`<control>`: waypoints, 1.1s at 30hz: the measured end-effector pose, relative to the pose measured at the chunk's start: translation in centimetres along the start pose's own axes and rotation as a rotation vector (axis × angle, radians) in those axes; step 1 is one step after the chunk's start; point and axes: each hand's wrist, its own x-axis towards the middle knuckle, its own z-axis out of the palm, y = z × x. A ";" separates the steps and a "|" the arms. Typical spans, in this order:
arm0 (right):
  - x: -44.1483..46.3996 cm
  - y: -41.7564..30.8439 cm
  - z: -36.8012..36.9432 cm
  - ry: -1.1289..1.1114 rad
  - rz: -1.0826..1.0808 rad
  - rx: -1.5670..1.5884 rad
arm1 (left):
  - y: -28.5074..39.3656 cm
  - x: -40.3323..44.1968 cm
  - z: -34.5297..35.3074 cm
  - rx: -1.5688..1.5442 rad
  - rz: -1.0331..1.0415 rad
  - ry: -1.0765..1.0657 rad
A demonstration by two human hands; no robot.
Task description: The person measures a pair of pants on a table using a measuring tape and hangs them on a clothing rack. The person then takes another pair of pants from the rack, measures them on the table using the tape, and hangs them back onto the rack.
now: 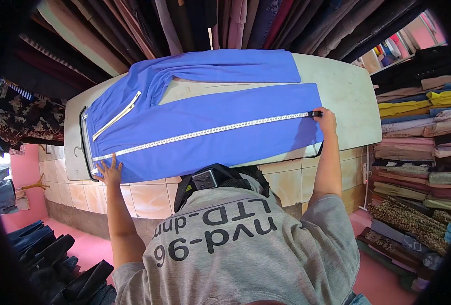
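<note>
Blue trousers (pixel 225 104) lie spread on a pale board, with white drawstrings (pixel 117 122) near the waist. A white measuring tape (pixel 200 134) runs pulled out along the nearer leg, from the waistband to the hem. My left hand (pixel 110 173) lies at the waist end with fingers spread, one fingertip touching the tape. At the hem, my right hand (pixel 326 122) grips the tape's small black case (pixel 314 114). A dark hanger (pixel 84 140) lies along the waistband, its hook sticking out to the left.
Clothes on hangers (pixel 235 23) crowd the far side of the board (pixel 347 96). Stacks of folded garments (pixel 406 152) rise on the right. Dark jeans (pixel 65 264) are piled at lower left. A tiled wall (pixel 144 198) stands below the board's near edge.
</note>
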 end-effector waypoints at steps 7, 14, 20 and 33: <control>1.3 1.7 -1.3 0.045 0.034 0.025 | 0.2 0.6 0.5 0.009 -0.049 -0.015; 2.7 4.9 -2.0 0.059 0.071 0.002 | 0.1 0.8 0.8 -0.007 -0.052 -0.039; 3.0 6.1 -2.3 0.019 0.100 -0.018 | -0.3 1.2 1.4 -0.026 -0.037 -0.032; 4.5 8.2 -2.4 -0.056 0.001 0.065 | -0.4 1.0 1.3 -0.058 -0.030 -0.026</control>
